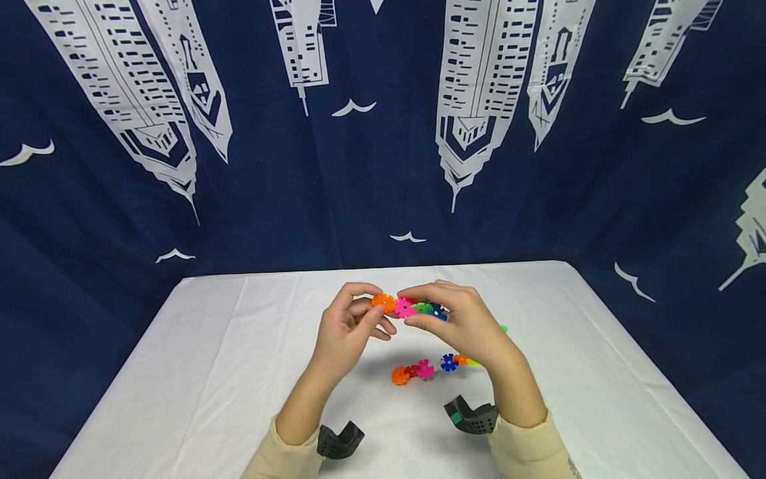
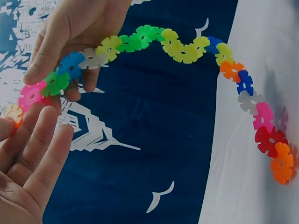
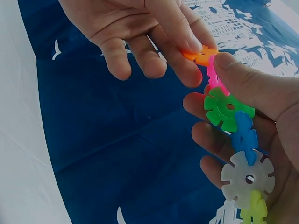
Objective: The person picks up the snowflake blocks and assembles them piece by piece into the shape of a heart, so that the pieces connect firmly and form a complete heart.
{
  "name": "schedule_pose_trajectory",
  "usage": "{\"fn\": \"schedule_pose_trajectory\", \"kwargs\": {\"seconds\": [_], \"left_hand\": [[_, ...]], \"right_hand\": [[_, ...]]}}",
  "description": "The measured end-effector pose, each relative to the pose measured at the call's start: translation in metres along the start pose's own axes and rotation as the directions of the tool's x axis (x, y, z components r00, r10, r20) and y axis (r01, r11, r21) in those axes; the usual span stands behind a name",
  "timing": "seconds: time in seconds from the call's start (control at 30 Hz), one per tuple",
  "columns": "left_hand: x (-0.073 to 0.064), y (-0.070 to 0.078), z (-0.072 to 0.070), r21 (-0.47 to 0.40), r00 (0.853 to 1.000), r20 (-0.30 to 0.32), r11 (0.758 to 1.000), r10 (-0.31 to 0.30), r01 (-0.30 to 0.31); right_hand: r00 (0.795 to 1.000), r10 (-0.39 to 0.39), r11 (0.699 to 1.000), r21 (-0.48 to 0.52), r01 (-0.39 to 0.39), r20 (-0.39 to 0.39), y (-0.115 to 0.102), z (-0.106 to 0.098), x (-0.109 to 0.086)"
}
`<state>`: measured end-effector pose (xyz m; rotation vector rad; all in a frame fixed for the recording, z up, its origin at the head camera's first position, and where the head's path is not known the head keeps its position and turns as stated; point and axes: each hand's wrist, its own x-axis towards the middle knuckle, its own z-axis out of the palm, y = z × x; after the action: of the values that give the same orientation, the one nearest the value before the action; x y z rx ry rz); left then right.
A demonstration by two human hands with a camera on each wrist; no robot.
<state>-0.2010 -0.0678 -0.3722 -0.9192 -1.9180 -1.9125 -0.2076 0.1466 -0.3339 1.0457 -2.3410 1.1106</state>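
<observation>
My left hand [image 1: 342, 336] pinches an orange notched flower disc [image 1: 382, 303] between thumb and index finger, its other fingers spread. Right beside it, my right hand [image 1: 473, 326] pinches a pink flower disc [image 1: 405, 308] that meets the orange one edge to edge. From the pink disc a chain of interlocked discs runs back under the right palm: green [image 3: 229, 106], blue [image 3: 245, 135], clear [image 3: 247, 177], then yellow. In the left wrist view the chain sags onward through green and yellow discs [image 2: 184, 50] to an orange end disc [image 2: 282, 163] low by the table.
A white cloth covers the table [image 1: 197, 399]. Behind it hangs a dark blue curtain [image 1: 269, 193] with white building and bird prints. Black wrist mounts [image 1: 340, 440] stick out inward from both cream sleeves [image 1: 529, 446].
</observation>
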Motion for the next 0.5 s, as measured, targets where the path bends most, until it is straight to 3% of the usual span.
{"fn": "schedule_pose_trajectory", "kwargs": {"seconds": [0.5], "left_hand": [[-0.0039, 0.0003, 0.0062, 0.024, 0.988, -0.033, 0.989, 0.149, -0.148]], "right_hand": [[0.994, -0.091, 0.993, 0.067, 0.096, -0.063, -0.0018, 0.0095, 0.0023]]}}
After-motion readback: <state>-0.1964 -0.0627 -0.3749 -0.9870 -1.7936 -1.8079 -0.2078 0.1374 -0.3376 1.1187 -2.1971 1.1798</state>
